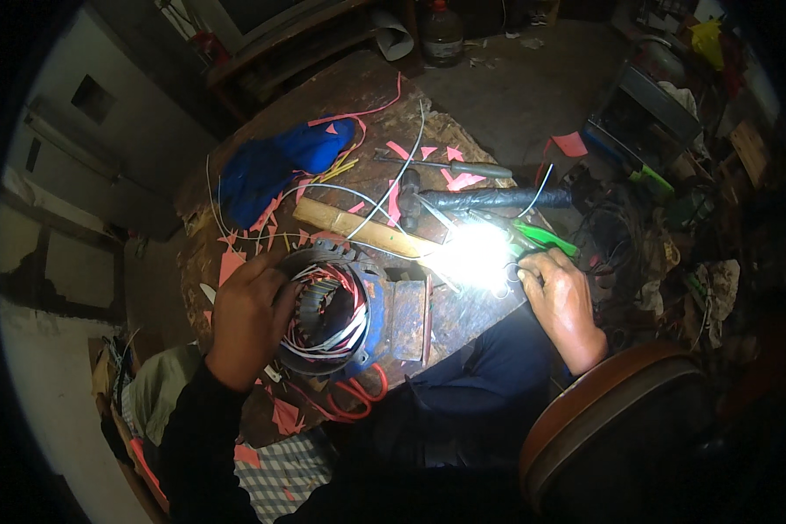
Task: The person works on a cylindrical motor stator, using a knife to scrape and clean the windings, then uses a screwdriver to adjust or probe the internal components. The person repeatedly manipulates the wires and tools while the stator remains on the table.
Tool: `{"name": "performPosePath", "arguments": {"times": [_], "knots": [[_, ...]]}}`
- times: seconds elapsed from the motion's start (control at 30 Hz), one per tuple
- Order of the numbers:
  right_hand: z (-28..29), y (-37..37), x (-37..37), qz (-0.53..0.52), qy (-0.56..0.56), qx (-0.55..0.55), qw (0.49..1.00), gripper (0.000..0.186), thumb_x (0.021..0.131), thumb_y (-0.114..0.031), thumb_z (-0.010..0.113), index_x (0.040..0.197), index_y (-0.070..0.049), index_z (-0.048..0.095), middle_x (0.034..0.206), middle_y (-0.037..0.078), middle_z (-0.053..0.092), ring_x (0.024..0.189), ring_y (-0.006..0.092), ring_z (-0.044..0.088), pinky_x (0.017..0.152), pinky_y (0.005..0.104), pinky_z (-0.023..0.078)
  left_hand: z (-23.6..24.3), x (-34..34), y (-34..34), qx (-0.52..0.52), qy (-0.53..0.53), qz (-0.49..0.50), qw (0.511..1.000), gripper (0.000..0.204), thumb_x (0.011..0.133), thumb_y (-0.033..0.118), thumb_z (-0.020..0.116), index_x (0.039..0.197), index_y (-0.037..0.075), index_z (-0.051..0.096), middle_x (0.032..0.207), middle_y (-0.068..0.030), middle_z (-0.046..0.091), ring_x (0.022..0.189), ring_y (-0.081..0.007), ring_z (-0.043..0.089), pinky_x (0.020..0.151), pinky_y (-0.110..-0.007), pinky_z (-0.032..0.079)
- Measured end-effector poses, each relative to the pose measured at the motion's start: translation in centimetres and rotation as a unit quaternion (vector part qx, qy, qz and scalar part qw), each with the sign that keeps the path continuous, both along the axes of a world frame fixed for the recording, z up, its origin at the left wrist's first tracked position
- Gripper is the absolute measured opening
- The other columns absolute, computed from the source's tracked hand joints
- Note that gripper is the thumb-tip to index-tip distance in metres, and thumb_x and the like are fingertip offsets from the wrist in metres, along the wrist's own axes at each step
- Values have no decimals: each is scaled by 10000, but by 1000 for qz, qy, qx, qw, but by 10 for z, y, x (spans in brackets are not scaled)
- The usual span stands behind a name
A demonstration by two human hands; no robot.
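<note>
Brown-rimmed round object [611,384] nearest the camera, below the right hand [557,301]; blue motor stator [375,316] just right of the left hand [251,316].
Left hand, clearly the nearer, has its fingers bent over the stator's edge, though I cannot tell whether it grips; the right is well apart, fingers curled beside a metal ring [517,271], its hold hidden by glare. The stator's bore opens upward, red and white windings [353,335] circling inside, a blocky side part [408,311] pointing toward the right hand.

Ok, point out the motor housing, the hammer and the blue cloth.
Motor housing [376,316], head view: blue outer wall.
Hammer [489,199], head view: dark handle.
Blue cloth [266,168], head view: its middle.
</note>
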State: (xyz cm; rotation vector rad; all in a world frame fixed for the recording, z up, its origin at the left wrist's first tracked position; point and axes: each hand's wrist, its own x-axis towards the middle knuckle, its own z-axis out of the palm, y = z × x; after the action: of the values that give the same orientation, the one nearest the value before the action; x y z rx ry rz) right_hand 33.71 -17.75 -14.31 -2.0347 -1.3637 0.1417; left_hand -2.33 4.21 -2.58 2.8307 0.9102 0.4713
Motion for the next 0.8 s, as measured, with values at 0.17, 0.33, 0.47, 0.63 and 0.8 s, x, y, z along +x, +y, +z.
{"name": "performPosePath", "arguments": {"times": [0.17,0.33,0.47,0.63,0.8], "knots": [[-3,2,-11,5,4,-20,1000,167,939,-102,840,1103,-77,817,1054,187,754,913,440,759,810,514,614,1,-3,0,-16,16,11,1000,109,942,28,824,996,-50,771,1280,-246,775,1056,-430,775,916,-473,627],[-8,45,-25,115,-64,23,991,73,945,-59,792,1017,-48,787,964,156,736,898,394,767,793,481,615,1,-1,0,-9,10,7,1000,114,956,57,824,1003,-36,779,1259,-228,778,1043,-409,776,912,-460,627],[-14,97,-25,192,-1,93,977,93,976,-174,762,981,-84,783,907,133,712,801,336,731,699,446,593,1,0,0,-5,-8,-6,1000,123,947,62,826,988,-36,765,1202,-220,768,1023,-405,765,889,-463,620],[-21,139,-19,320,-311,50,894,206,998,-264,721,1069,-77,773,869,103,744,776,313,747,620,454,592,-1,-5,0,-25,-21,-4,999,101,952,43,814,944,-40,756,1252,-233,782,1041,-417,767,903,-491,608],[-8,147,-13,320,-212,-79,920,234,1047,-212,664,1135,-5,730,807,249,766,749,411,782,692,530,600,-9,-8,1,-30,-62,-9,998,147,955,80,787,921,-54,738,1216,-258,764,1032,-443,748,903,-489,599]]}}
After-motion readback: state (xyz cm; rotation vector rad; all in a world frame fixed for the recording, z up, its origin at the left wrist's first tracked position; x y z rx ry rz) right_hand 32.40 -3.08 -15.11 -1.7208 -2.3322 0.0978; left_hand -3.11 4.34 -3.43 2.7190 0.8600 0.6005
